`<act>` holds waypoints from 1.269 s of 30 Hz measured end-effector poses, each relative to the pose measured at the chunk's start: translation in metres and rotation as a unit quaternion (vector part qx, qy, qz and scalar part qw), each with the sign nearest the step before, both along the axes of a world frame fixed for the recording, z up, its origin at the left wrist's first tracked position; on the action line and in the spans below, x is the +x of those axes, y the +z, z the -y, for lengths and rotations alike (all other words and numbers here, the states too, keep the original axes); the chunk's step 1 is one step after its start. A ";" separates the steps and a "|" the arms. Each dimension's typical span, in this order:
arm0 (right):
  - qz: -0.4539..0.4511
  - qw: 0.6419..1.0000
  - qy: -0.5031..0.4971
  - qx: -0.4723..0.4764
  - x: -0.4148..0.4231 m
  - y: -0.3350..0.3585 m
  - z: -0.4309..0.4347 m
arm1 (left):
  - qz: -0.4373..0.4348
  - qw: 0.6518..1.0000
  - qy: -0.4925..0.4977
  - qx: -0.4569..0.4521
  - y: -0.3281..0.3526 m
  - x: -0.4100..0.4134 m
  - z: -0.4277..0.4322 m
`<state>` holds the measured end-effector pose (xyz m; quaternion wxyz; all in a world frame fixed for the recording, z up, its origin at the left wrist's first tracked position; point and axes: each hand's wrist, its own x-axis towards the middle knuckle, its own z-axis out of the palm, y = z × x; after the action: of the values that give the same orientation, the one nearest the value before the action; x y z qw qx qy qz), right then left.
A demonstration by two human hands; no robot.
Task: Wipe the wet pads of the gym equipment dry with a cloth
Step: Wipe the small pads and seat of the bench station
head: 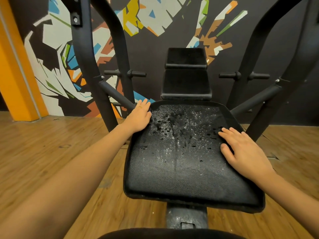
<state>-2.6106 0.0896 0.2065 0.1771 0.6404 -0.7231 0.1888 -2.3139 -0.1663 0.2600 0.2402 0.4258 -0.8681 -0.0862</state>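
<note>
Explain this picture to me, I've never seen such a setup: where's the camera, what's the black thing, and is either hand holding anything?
One picture, from a camera on the person's head, looking forward and down; the bare arms are the wearer's own. The wide black textured seat pad of a black metal-framed gym machine fills the middle, with water drops over its far half. Two smaller black back pads stand behind. The left hand lies flat on the seat's far left corner, the right hand flat on its right side. Neither grips anything I can see; no cloth is clearly visible.
</note>
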 end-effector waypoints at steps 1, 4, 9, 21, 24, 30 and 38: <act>0.000 1.000 0.000 0.000 0.000 0.000 0.000 | 0.003 1.000 -0.001 -0.002 0.003 -0.004 0.002; 0.001 1.000 0.000 0.000 -0.001 0.000 -0.001 | 0.006 1.000 -0.004 -0.010 0.010 -0.012 -0.002; 0.000 1.000 0.005 -0.005 -0.002 -0.002 0.000 | 0.011 1.000 -0.020 -0.016 -0.004 0.001 -0.015; -0.001 1.000 0.006 -0.001 -0.001 0.000 0.001 | -0.019 0.994 0.062 -0.083 -0.048 0.028 -0.099; 0.000 1.000 0.009 -0.002 -0.002 0.000 0.001 | -0.018 0.996 0.055 -0.070 -0.036 0.019 -0.081; 0.002 1.000 0.011 -0.002 -0.003 -0.002 0.001 | -0.008 0.994 0.058 -0.093 -0.043 0.024 -0.098; -0.001 1.000 0.009 0.001 -0.002 0.000 0.001 | 0.005 0.991 0.077 -0.107 -0.060 0.035 -0.130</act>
<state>-2.6121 0.0890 0.2061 0.1758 0.6474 -0.7171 0.1889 -2.2786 -0.0358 0.2002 0.2862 0.4635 -0.8381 0.0281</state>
